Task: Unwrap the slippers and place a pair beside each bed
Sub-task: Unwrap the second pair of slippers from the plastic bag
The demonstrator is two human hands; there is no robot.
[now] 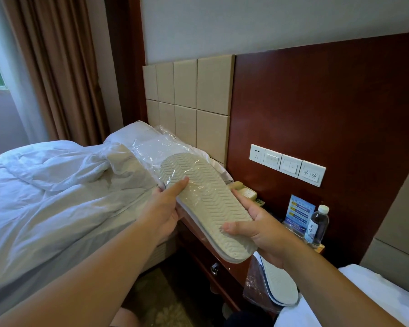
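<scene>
A dark wooden bedside worktop [200,234] stands between the left bed [45,204], with its rumpled white duvet, and the right bed [376,293]. On the worktop are a beige telephone [244,192], a blue card [298,213] and a water bottle [318,226]. A switch panel [288,165] is on the wall above. Another slipper [280,285], in clear plastic, lies sole-up against the right bed's edge.

The slippers [206,204] are in the air above the worktop's near edge, soles up, with the toe half inside the plastic wrapper [155,149]. The left hand [165,208] grasps their left side, thumb across the sole. The right hand [263,232] grasps the heel end, thumb on the sole.
</scene>
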